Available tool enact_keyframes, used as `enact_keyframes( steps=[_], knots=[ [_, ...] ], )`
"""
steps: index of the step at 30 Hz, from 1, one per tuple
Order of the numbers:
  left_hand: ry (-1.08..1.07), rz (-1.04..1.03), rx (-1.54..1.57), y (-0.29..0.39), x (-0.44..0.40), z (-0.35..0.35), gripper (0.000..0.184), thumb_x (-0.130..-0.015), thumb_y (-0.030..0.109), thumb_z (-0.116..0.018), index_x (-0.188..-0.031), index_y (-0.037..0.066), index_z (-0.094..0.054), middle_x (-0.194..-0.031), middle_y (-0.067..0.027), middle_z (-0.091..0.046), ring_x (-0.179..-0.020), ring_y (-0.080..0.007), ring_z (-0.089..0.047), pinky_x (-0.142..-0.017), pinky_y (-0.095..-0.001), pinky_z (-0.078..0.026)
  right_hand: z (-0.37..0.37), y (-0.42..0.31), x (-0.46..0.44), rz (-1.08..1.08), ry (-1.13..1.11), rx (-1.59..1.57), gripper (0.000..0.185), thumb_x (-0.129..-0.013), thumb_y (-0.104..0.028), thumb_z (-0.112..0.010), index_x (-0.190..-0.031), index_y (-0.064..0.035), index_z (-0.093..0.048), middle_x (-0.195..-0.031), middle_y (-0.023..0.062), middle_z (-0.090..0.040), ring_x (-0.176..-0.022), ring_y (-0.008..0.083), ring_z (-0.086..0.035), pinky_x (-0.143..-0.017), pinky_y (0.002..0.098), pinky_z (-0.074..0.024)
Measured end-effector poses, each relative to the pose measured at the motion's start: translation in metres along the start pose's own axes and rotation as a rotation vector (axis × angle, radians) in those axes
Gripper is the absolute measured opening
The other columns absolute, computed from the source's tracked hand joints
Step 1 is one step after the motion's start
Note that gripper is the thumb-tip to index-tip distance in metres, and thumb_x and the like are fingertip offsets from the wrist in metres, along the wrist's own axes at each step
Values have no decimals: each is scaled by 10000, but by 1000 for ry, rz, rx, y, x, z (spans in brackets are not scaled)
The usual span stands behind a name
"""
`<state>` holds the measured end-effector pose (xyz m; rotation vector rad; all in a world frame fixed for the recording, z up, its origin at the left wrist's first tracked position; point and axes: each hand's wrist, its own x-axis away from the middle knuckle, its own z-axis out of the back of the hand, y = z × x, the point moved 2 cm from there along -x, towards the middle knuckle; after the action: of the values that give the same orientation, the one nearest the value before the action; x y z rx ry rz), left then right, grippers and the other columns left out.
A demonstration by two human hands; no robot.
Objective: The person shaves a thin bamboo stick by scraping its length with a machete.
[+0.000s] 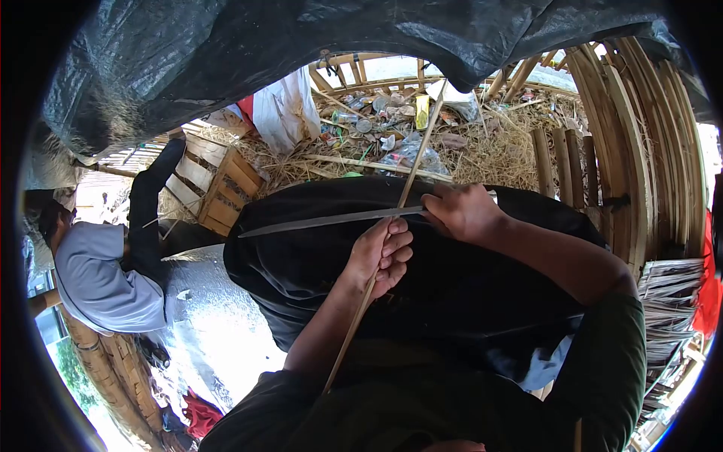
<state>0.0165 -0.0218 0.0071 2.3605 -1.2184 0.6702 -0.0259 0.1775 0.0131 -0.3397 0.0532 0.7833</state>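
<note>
My left hand (382,255) is closed in a fist round a long, thin bamboo strip (423,147), which slants from my chest up and away to the right. In my right hand (465,213) is the handle end of a long knife (316,221), mostly hidden by the fingers. Its narrow grey blade points left and crosses the strip just above my left fist, apparently touching it. Dark cloth (294,264) covers my lap beneath both hands.
Black plastic sheeting (339,34) hangs overhead. Bamboo slats (640,151) stand at the right. Litter and straw (497,147) cover the ground ahead, near a wooden crate (230,192). A person in a grey shirt (109,279) sits at left beside a shiny silver sheet (218,324).
</note>
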Motion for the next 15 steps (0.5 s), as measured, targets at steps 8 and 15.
enact_keyframes(
  steps=[8, 15],
  knots=[
    [-45, -35, 52, 4, -1, 4, 278, -1066, 332, -460, -832, 182, -475, -569, 94, -335, -415, 5, -273, -294, -134, -207, -5, 18, 5, 0, 58, 106, 208, -892, -255, -670, -935, -78, -569, -751, 86, -564, -610, 250, -643, -499, 383, -526],
    [-72, -75, 1, 10, 4, -3, 277, -1073, 308, -428, -835, 171, -470, -564, 88, -335, -408, 1, -269, -283, -137, -227, 22, -8, -4, -107, 10, 216, 239, -879, -249, -672, -1039, -95, -584, -778, 85, -582, -630, 241, -659, -492, 386, -533]
  ],
)
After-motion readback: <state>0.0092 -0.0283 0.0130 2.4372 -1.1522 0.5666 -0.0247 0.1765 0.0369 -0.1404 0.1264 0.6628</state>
